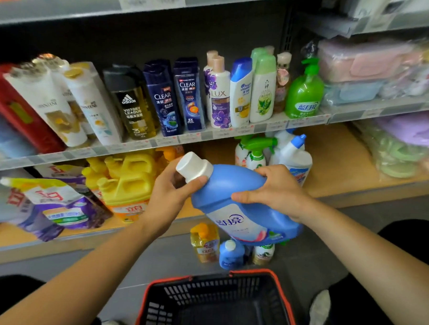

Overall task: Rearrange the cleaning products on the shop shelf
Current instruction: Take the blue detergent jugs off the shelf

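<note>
Both hands carry one blue detergent bottle (pixel 232 185), tilted with its white cap (pixel 194 166) up and to the left. It hangs in the air just off the front edge of the lower shelf (pixel 332 166), above the floor (pixel 315 254). The left hand (pixel 172 195) wraps round the neck just under the cap. The right hand (pixel 276 190) clasps the bottle's upper shoulder, fingers curled over it.

Near the bottom edge sits a black basket (pixel 247 272) with a red rim; its slotted walls and dark bottom show.

Three small bottles stand on the floor by the shelf's front edge, under the held bottle: a yellow-orange one (pixel 204 243), a small blue one (pixel 231 255) and a pale one (pixel 263 253), partly hidden.

On the lower shelf, behind the hands, stand two spray bottles with green triggers (pixel 257 157) and at least two white bottles with blue caps (pixel 297 159). Towards the left end are yellow jugs (pixel 128 182), crowded so the count is unclear, and soft refill pouches (pixel 57 203), blurred.

Along the front edge of the shelf above (pixel 210 134) stand two dark CLEAR bottles (pixel 162 100), one adidas bottle (pixel 132 105) and one green pump bottle (pixel 305 95), among others
</note>
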### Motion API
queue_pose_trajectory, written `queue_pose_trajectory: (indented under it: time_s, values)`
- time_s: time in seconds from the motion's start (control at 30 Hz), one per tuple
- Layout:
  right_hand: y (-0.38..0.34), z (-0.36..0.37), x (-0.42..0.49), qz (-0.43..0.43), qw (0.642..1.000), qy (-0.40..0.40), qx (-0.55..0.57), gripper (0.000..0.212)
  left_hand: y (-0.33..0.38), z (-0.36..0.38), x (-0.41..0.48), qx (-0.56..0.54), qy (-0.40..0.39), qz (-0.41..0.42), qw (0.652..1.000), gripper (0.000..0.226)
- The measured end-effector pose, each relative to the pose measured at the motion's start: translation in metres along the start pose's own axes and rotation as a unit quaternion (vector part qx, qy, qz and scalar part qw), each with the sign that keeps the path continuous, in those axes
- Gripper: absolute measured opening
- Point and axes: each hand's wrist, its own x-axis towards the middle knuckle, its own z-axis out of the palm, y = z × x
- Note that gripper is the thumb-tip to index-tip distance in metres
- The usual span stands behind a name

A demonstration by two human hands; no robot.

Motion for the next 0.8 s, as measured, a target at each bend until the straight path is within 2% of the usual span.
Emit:
queue_pose_trajectory:
  time_s: [0.13, 0.2, 0.3, 0.37, 0.43, 0.6, 0.7, 0.8]
  values:
    - [-0.002, 0.018, -0.010, -0.003, 0.993, 0.062, -0.098, 0.062, -0.010, 0.017, 0.003, 0.017, 0.083, 0.007, 0.996, 0.064]
    - [-0.005, 0.033, -0.016, -0.014, 0.986, 0.092, -0.140, 0.055, -0.010, 0.021, 0.006, -0.013, 0.127, 0.012, 0.992, 0.070]
    - [-0.008, 0.045, -0.019, -0.021, 0.986, 0.092, -0.135, 0.049, -0.007, 0.021, 0.013, -0.047, 0.150, 0.038, 0.987, 0.065]
    - [-0.005, 0.043, -0.015, -0.006, 0.996, 0.058, -0.073, 0.049, -0.002, 0.016, 0.015, -0.039, 0.125, 0.052, 0.990, 0.056]
    - [-0.002, 0.038, -0.012, 0.038, 0.999, 0.000, 0.034, 0.052, 0.004, 0.008, 0.018, -0.047, 0.067, 0.049, 0.995, 0.053]
    - [0.002, 0.026, -0.002, 0.119, 0.958, -0.160, 0.206, 0.055, 0.028, -0.010, 0.019, -0.083, -0.075, 0.047, 0.993, 0.044]
    - [-0.001, 0.026, 0.000, 0.116, 0.949, -0.191, 0.224, 0.050, 0.037, -0.012, 0.017, -0.083, -0.086, 0.065, 0.991, 0.037]
    - [-0.006, 0.031, -0.004, 0.069, 0.973, -0.149, 0.162, 0.052, 0.035, -0.011, 0.012, -0.059, -0.028, 0.080, 0.995, 0.034]
